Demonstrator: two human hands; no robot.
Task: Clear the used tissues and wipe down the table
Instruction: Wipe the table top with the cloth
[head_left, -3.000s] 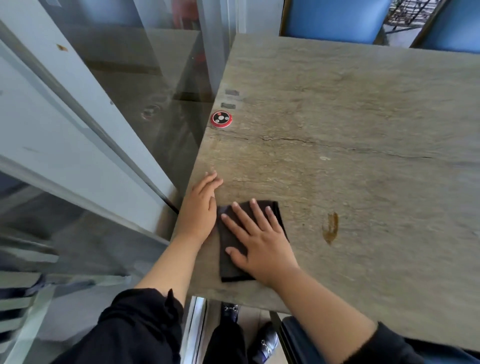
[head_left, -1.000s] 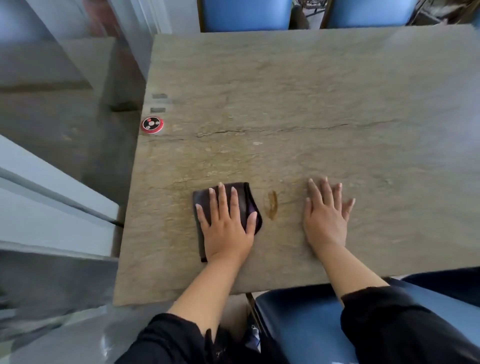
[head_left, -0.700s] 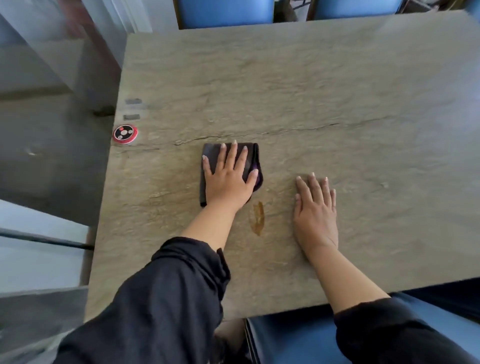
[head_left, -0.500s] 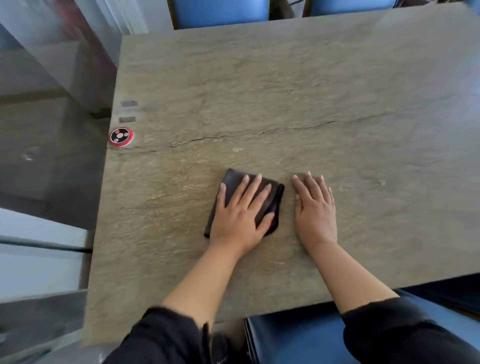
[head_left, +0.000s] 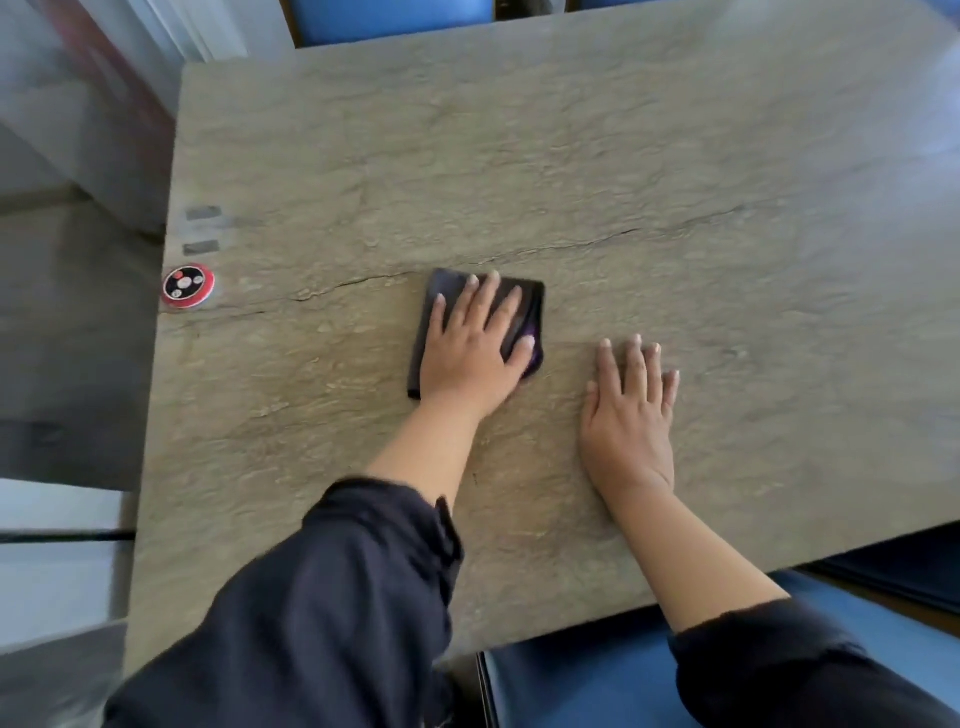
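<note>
Stone-patterned table (head_left: 675, 156) was shown from above: a folded dark cloth (head_left: 447, 296) lay near its centre, pressed flat under the left hand (head_left: 472, 353), fingers spread. The right hand (head_left: 626, 415) was laid flat just beside it, fingers slightly spread. A red call button (head_left: 187, 285) sat at the left edge.

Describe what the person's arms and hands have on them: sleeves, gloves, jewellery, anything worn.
Both arms wear dark, near-black long sleeves of loose fabric, pushed up so the forearms are bare. The left sleeve bunches in folds at its cuff; the right sleeve ends in a plain edge. The left hand and the right hand are bare: no gloves, and no rings, watch or bracelet show.
</note>
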